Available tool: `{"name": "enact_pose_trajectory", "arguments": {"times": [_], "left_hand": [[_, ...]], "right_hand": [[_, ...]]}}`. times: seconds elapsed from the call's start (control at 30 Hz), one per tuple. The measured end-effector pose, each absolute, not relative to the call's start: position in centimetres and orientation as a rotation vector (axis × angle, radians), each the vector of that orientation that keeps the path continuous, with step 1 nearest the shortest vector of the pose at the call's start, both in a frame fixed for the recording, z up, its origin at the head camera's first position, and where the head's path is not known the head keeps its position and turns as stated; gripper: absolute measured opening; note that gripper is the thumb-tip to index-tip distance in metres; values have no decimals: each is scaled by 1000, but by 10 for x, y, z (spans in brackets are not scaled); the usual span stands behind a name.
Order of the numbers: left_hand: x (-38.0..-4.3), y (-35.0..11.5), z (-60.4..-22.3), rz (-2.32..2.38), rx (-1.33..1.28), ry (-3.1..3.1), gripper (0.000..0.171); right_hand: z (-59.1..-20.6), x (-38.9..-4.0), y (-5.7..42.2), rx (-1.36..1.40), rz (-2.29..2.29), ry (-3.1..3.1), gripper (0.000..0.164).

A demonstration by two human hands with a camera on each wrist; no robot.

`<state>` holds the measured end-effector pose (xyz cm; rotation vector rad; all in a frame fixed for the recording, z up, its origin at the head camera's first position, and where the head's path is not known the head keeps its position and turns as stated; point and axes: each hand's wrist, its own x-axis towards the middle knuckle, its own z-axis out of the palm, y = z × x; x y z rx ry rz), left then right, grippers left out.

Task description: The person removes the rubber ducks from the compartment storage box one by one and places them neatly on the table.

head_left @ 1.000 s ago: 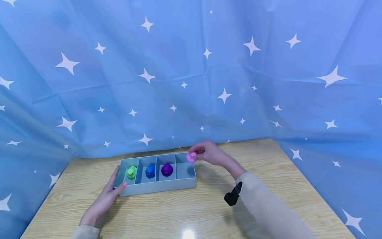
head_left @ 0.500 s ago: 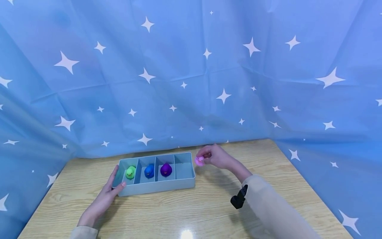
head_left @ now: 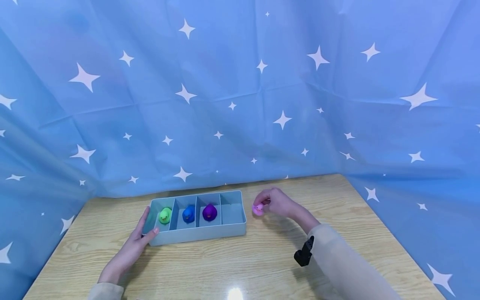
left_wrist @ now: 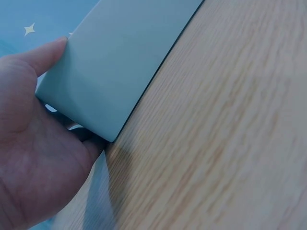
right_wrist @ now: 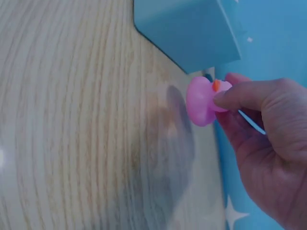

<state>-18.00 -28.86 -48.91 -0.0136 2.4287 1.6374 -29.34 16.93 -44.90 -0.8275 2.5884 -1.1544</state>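
A grey-blue divided tray (head_left: 198,236) lies on the wooden table. My left hand (head_left: 129,249) grips its left end, thumb at the front rim and fingers along the end wall. From left to right, its compartments hold a green rubber duck (head_left: 165,216), a blue one and a purple rubber duck (head_left: 210,212). Nothing lies in the rightmost compartment. Just past the tray's right end, my right hand (head_left: 280,204) pinches a pink rubber duck (right_wrist: 199,101) by its head between thumb and fingers, close over the tabletop.
The wooden table (head_left: 210,271) reaches back to a blue curtain (head_left: 225,104) with white stars, which also hangs along both sides. A small black device (head_left: 303,252) is worn at the right sleeve's cuff.
My right hand has carried the pink duck from over the rightmost compartment to the right and lower, outside the tray. The left hand and the tray have stayed in place.
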Motion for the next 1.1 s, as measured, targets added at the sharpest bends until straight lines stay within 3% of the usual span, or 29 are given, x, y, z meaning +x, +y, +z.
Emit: {"name": "enact_pose_trajectory", "arguments": {"times": [1.1], "left_hand": [[-179, -287, -486, 1652, -23, 2400, 86]], "right_hand": [[-465, -295, 180, -848, -1193, 2581, 36]]}}
